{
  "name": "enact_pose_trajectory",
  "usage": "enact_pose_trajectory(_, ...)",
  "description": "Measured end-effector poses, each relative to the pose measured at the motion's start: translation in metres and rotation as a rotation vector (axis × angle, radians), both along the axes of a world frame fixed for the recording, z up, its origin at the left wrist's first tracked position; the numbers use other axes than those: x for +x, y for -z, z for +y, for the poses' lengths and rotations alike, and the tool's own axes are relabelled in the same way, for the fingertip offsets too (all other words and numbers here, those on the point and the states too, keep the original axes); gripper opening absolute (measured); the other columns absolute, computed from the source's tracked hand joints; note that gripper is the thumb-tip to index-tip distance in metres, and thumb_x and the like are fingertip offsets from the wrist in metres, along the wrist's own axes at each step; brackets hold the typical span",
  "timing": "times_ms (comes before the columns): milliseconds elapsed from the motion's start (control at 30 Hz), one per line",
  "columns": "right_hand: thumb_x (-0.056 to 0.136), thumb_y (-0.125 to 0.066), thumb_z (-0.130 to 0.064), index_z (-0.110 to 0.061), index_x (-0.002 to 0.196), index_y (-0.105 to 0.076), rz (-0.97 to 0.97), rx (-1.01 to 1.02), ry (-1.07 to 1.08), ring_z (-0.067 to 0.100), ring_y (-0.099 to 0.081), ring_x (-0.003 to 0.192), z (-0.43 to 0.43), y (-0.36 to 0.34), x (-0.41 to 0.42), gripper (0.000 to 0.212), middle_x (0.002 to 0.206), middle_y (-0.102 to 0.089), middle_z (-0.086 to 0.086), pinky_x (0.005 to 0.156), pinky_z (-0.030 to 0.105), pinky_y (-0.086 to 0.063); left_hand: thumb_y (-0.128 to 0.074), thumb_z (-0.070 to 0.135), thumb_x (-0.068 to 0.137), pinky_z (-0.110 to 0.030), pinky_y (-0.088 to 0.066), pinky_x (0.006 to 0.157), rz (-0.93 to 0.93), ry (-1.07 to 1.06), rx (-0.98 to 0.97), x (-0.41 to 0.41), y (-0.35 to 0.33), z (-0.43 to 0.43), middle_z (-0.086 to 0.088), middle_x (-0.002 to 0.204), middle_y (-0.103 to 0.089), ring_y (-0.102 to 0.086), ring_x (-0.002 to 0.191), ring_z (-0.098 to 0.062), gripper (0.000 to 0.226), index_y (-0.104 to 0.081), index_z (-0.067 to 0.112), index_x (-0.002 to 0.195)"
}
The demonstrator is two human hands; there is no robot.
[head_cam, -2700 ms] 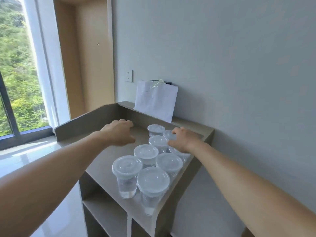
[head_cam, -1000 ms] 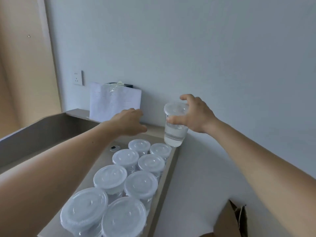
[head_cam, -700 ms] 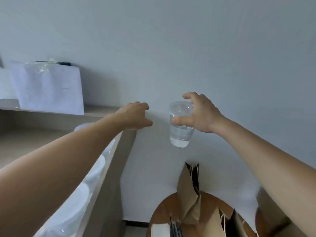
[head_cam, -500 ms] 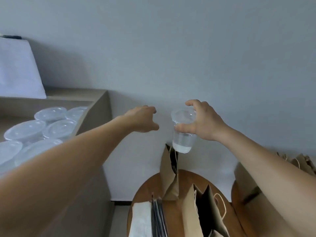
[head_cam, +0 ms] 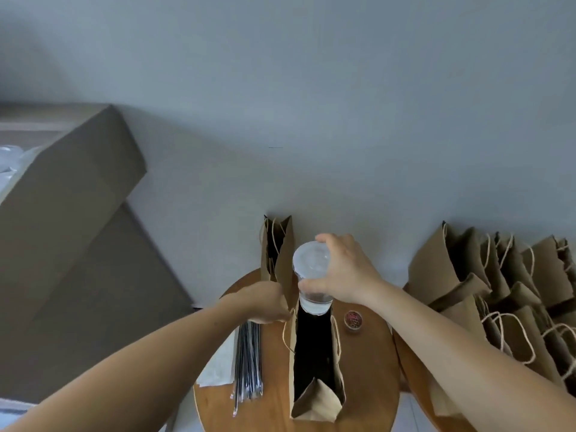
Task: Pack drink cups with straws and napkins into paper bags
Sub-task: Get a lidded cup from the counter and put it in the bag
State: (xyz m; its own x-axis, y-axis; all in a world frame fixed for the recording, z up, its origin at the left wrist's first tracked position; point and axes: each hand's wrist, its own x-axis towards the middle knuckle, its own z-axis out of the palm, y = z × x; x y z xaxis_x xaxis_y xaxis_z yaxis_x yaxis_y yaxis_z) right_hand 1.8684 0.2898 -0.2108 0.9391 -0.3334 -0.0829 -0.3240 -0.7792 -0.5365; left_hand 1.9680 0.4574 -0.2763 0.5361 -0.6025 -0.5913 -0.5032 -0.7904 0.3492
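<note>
**Setting the cup down into the bag**

The clear plastic cup [head_cam: 312, 277], flat-lidded with a little water in it, hangs over the far end of the open brown paper bag [head_cam: 314, 405]. Its base is about level with the rim; I cannot tell whether it has crossed it. My right hand [head_cam: 343, 269] grips the cup from the right, thumb and fingers curled round its top. My left hand [head_cam: 265, 302] pinches the bag's rim at the far left corner, pulling the mouth apart.

From here I would hold the cup upright and centre it over the dark opening. Then I would lower it until the base sits flat on the bag floor, and only then let go. The risk I see is the cup catching the twine handle [head_cam: 284, 335].

Left of the bag lie the wrapped straws [head_cam: 247, 360] and white napkins [head_cam: 218, 366]. Right of it sits a small red-topped tub [head_cam: 353, 320]. All of these rest on the round wooden table [head_cam: 367, 385].
</note>
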Motion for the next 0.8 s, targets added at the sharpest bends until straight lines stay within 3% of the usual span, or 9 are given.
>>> enact_pose_trajectory(167, 0.054, -0.077, -0.058, -0.034, 0.138, -0.032, 0.077, -0.006, 0.008, 0.022, -0.036, 0.121, 0.003, 0.035, -0.003, 0.098, 0.127, -0.036, -0.002, 0.086, 0.033, -0.038, -0.062, 0.046, 0.068, -0.034, -0.041, 0.069, 0.227, -0.134, -0.041, -0.02, 0.02, -0.002, -0.007, 0.087, -0.051, -0.047, 0.077, -0.02, 0.037, -0.059, 0.019, 0.092)
enact_pose_trajectory(333, 0.056, -0.076, -0.062, -0.032, 0.136, -0.034, 0.141, 0.006, 0.029, 0.023, -0.038, 0.12, 0.01, 0.052, -0.009, 0.095, 0.129, -0.036, 0.0, 0.089, 0.034, -0.04, -0.073, 0.047, 0.06, -0.026, -0.05, 0.066, 0.42, -0.127, 0.039, -0.02, 0.032, 0.009, -0.004, 0.099, -0.056, -0.055, 0.078, -0.016, 0.073, -0.057, 0.01, 0.121)
enact_pose_trajectory(433, 0.059, -0.075, -0.064, -0.033, 0.136, -0.031, 0.168, -0.04, 0.021, 0.021, -0.038, 0.118, 0.014, 0.058, -0.015, 0.094, 0.131, -0.036, -0.001, 0.082, 0.03, -0.038, -0.078, 0.052, 0.065, -0.024, -0.051, 0.066, 0.306, -0.107, 0.052, -0.037, 0.057, 0.008, 0.003, 0.095, -0.059, -0.058, 0.078, -0.013, 0.053, -0.056, 0.021, 0.103)
enact_pose_trajectory(533, 0.062, -0.074, -0.063, -0.033, 0.138, -0.03, 0.166, -0.085, 0.0, 0.02, -0.038, 0.12, 0.019, 0.058, -0.021, 0.093, 0.133, -0.035, -0.002, 0.084, 0.029, -0.039, -0.072, 0.048, 0.076, -0.033, -0.057, 0.071, 0.188, -0.222, 0.017, -0.051, 0.083, 0.003, -0.001, 0.078, -0.062, -0.064, 0.07, -0.017, 0.035, -0.061, 0.017, 0.087)
enact_pose_trajectory(633, 0.062, -0.075, -0.061, -0.034, 0.138, -0.029, 0.146, -0.129, -0.031, 0.018, -0.036, 0.12, 0.026, 0.056, -0.03, 0.092, 0.133, -0.034, -0.005, 0.083, 0.028, -0.04, -0.061, 0.038, 0.083, -0.036, -0.062, 0.077, 0.242, -0.344, 0.0, -0.053, 0.094, 0.004, -0.005, 0.075, -0.07, -0.072, 0.069, -0.021, 0.03, -0.067, 0.009, 0.089)
enact_pose_trajectory(800, 0.062, -0.075, -0.058, -0.041, 0.134, -0.026, 0.072, -0.128, -0.129, 0.011, -0.032, 0.122, 0.039, 0.061, -0.054, 0.089, 0.134, -0.029, -0.012, 0.092, 0.029, -0.046, -0.047, 0.036, 0.088, -0.043, -0.062, 0.073, 0.403, -0.425, -0.001, -0.053, 0.098, 0.012, -0.009, 0.064, -0.073, -0.074, 0.063, -0.025, 0.038, -0.069, 0.005, 0.088)
